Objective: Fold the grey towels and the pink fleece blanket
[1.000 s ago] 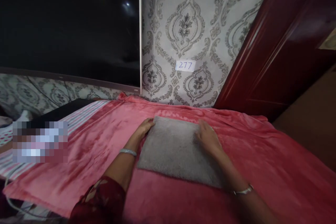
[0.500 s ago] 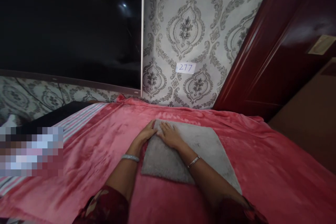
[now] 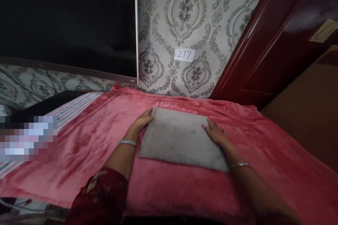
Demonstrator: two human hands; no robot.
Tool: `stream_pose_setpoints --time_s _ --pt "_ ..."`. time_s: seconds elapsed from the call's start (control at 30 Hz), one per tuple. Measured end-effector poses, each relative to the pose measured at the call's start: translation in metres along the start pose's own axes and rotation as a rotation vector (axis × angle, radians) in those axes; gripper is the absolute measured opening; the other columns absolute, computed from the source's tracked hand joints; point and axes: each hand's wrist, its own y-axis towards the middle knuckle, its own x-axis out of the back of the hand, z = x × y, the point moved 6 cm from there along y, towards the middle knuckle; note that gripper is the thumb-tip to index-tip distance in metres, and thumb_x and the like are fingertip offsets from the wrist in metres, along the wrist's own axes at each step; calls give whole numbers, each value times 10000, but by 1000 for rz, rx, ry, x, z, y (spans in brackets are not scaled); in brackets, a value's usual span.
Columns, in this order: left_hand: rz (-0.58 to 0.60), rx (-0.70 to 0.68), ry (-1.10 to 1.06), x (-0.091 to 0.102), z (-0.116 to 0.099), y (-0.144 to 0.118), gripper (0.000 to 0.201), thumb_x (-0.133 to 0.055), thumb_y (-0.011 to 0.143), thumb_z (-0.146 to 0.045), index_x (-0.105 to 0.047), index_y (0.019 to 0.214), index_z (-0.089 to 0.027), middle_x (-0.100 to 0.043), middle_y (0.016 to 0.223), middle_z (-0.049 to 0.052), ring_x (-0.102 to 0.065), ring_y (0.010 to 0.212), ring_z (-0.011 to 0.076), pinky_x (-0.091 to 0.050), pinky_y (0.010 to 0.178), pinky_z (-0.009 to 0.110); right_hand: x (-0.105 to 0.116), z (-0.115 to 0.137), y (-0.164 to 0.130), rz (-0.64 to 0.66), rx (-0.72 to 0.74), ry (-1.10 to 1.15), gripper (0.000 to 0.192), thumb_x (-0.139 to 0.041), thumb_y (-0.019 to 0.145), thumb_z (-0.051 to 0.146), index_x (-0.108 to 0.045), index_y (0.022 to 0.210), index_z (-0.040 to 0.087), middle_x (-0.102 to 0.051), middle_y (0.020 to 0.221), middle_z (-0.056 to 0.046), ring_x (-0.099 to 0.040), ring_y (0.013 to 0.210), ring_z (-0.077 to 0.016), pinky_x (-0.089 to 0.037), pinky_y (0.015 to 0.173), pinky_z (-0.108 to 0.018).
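A grey rectangular piece of plush cloth (image 3: pixel 182 140) lies flat on a pink-red fleece blanket (image 3: pixel 105 130). At its far left corner rests my left hand (image 3: pixel 144 119), fingers stretched along the edge and the thumb on the cloth; it is open. My right hand (image 3: pixel 216 132) lies at the far right corner, also open, with its thumb on the grey surface and the other fingers along the edge. Neither hand has its fingers closed round the cloth.
A large dark television screen (image 3: pixel 68 24) stands at the back left. Behind the blanket is a patterned wall (image 3: pixel 185 14) with a paper label (image 3: pixel 184 55) reading 277. Dark red wooden furniture (image 3: pixel 245 56) rises at the right. Striped fabric (image 3: pixel 76 109) shows at the left.
My right hand has moved right, from the cloth's far left corner to its far right corner. My left hand stays at the left corner. The camera view has tilted down slightly.
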Motion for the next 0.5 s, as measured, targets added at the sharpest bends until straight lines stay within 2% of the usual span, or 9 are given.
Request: stream_pose_setpoints --time_s 0.07,0.13,0.23,0.3,0.37,0.43,0.5 --pt "-15 49 0 3 1 0 762 -737 660 -187 -539 1396 -204 -670 1295 107 -656 1096 254 -528 945 364 10 5 -10 -77 -30 -29 674 -239 1030 488 -247 1595 120 -186 1656 -168 -145 1530 -326 -210 1170 -624" --pt "-23 103 2 6 2 0 754 -732 680 -231 -527 1405 -197 -695 1233 116 -681 992 249 -546 874 364 20 38 -25 -164 47 -43 655 -284 1026 449 -289 1578 96 -147 1663 -175 -102 1537 -327 -178 1185 -609" --pt "5 142 -4 7 2 -2 760 -704 678 -232 -514 1413 -191 -727 1134 105 -691 845 231 -558 788 364 22 121 -58 -151 326 19 644 -326 1020 404 -270 1585 100 -171 1660 -157 -111 1540 -282 -154 1211 -548" --pt "39 119 -16 4 -2 -3 776 -697 649 -196 -520 1405 -196 -726 1145 87 -692 878 223 -557 809 349 13 179 -85 -75 501 85 645 -350 1016 409 -265 1590 128 -168 1662 -133 -120 1540 -274 -146 1214 -549" --pt "74 76 -26 0 -5 -4 797 -690 614 -151 -528 1393 -190 -717 1183 75 -682 984 227 -550 868 333 3 223 -109 -27 643 147 646 -343 1020 428 -265 1590 135 -158 1666 -117 -111 1542 -264 -127 1220 -543" --pt "100 45 -28 -3 -7 -5 818 -675 584 -115 -528 1386 -179 -714 1194 72 -662 1061 232 -540 912 329 -7 246 -125 5 718 174 678 -352 1019 463 -241 1595 122 -152 1665 -122 -97 1544 -262 -93 1225 -545" --pt "114 35 -19 -5 -7 -4 832 -656 566 -96 -526 1383 -181 -718 1178 66 -656 1073 231 -538 928 332 -15 247 -131 16 729 173 706 -354 1017 492 -223 1597 111 -153 1664 -126 -88 1545 -261 -72 1228 -543"
